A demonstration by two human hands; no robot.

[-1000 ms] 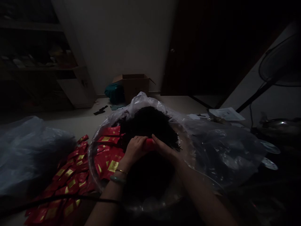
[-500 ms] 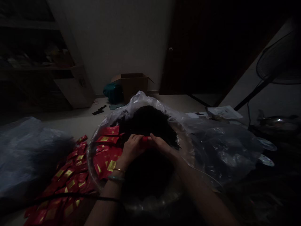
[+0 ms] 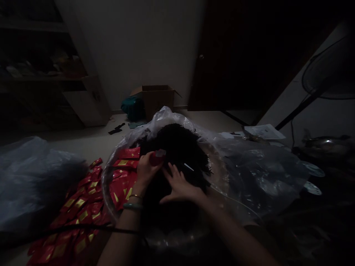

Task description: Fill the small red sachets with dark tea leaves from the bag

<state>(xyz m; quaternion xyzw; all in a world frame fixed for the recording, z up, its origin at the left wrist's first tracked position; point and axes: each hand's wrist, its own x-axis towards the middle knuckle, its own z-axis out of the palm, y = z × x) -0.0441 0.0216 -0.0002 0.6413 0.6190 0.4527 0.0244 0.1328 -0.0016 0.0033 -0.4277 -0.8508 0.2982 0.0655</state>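
My left hand, with a gold bangle and a pale green one at the wrist, is closed around a small red packet. The packet's pale end points up and to the right. Fingers spread, my right hand is just below and right of it, over a dark heap of loose bits like tea leaves. The heap lies in a wide round container lined with clear plastic. More red packets rest inside at its left. A thin white strip lies on the heap.
Many red-and-gold packets are piled left of the container, beside a big plastic bag. Clear plastic sheeting spreads to the right. Farther off are an open cardboard box and a fan. A dark cord crosses the lower left.
Both hands were together on the red packet. My right hand has let go, spread its fingers and moved down; my left has drawn left with the packet, tilting it up.
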